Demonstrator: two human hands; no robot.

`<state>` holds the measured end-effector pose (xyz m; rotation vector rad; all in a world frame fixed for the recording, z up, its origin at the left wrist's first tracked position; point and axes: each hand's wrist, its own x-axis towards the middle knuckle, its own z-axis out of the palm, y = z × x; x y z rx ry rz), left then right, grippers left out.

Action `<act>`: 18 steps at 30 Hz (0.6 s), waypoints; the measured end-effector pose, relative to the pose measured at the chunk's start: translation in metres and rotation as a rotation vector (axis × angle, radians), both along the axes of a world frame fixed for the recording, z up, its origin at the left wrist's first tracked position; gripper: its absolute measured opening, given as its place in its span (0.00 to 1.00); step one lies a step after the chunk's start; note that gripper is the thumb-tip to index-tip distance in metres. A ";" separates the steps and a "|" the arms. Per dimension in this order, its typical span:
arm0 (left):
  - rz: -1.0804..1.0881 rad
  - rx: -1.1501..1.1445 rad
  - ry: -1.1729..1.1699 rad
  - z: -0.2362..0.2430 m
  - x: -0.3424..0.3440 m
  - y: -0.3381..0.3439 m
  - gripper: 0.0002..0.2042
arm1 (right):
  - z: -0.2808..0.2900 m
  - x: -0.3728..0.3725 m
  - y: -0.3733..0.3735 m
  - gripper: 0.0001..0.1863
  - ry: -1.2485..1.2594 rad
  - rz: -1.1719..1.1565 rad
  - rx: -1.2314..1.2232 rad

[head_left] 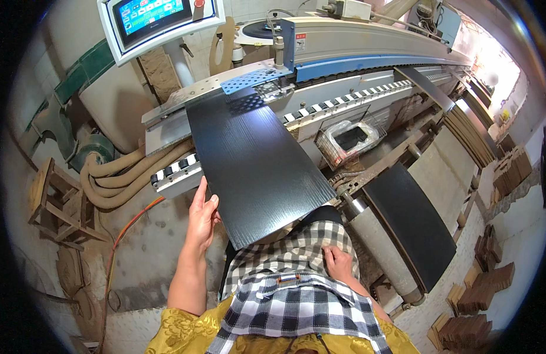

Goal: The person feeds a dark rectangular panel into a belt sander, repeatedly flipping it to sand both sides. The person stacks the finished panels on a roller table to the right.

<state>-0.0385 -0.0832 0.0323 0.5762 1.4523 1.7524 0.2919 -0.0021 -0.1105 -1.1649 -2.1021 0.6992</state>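
Observation:
A black wood-grain board (pixel 255 168) lies flat before me, its far end under the perforated blue plate (pixel 255 81) of a long edge-banding machine (pixel 367 47). Its near end reaches to my waist. At the board's left edge is my left hand (pixel 202 215), gripping it there with the index finger stretched along the edge; part of the fingers is hidden beneath. My right hand (pixel 339 261) rests against my checked apron (pixel 290 251), fingers curled in, with nothing visible in them.
A touchscreen panel (pixel 152 20) stands at the far left above thick dust hoses (pixel 107 183). Rollers (pixel 355 97) line the machine. To the right, another black board (pixel 411 224) lies beside a metal roller (pixel 385 253). A wire basket (pixel 351 144) and stacked brown boards (pixel 470 138) are beyond.

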 end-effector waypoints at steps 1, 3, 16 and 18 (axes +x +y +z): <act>-0.005 0.003 -0.006 0.000 0.001 0.001 0.29 | 0.000 0.000 0.000 0.09 0.007 0.000 0.002; -0.005 -0.002 -0.004 0.001 0.003 0.003 0.30 | 0.000 0.000 0.000 0.09 0.021 0.001 0.005; -0.044 -0.017 -0.021 0.007 0.036 0.058 0.30 | -0.001 0.003 0.000 0.07 0.030 -0.011 -0.043; -0.039 -0.016 -0.043 0.006 0.044 0.068 0.30 | 0.002 0.004 0.000 0.07 0.031 -0.017 -0.083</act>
